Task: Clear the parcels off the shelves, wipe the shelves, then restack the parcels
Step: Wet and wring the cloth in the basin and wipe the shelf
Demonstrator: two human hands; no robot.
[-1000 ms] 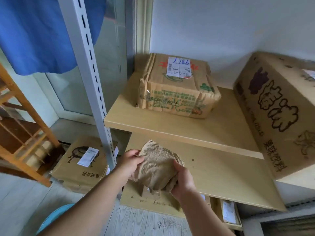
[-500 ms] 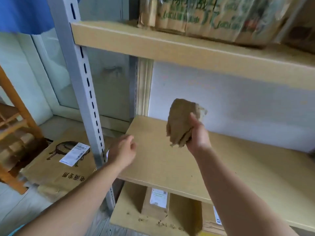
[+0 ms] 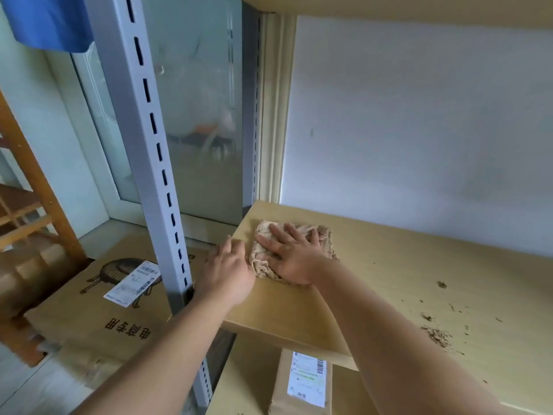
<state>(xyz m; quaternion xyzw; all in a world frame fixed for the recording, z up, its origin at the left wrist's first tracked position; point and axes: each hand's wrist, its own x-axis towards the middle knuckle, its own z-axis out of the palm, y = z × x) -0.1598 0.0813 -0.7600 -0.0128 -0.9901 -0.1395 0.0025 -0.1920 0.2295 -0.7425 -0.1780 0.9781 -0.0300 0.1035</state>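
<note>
Two hands: right hand (image 3: 294, 255) flat on cloth (image 3: 324, 238); left hand (image 3: 229, 272) relaxed beside post (image 3: 155, 163).

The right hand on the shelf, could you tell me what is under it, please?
Under the right hand, pressed flat with straight fingers, lies a crumpled beige cloth on the wooden shelf. The cloth's edges show around the hand; the shelf surface beneath the cloth is covered.
</note>
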